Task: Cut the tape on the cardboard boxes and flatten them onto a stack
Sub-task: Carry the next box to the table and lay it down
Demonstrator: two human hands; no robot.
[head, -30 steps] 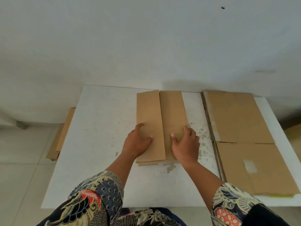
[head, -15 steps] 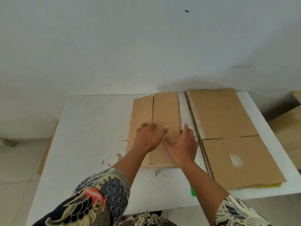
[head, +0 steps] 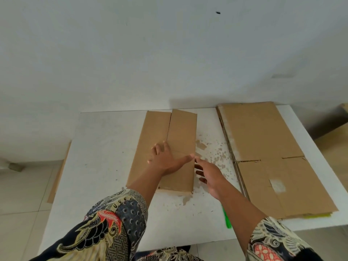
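1. Left hand (head: pixel 165 159): fingers spread flat on the flattened box (head: pixel 167 147). Right hand (head: pixel 209 175): fingers loosely apart, nothing held, just beside the box's right edge.
2. Box is lying mid-tabletop, reaching the far edge.
3. Step judged: flattening done; transfer onto the stack (head: pixel 263 147), at the tabletop's (head: pixel 105 147) right edge, is required next.
4. Bare room is noted between box and stack; green cutter (head: pixel 227 219) is lying near the front edge.

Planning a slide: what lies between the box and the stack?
In the head view: stained bare table and the right hand between box and stack.
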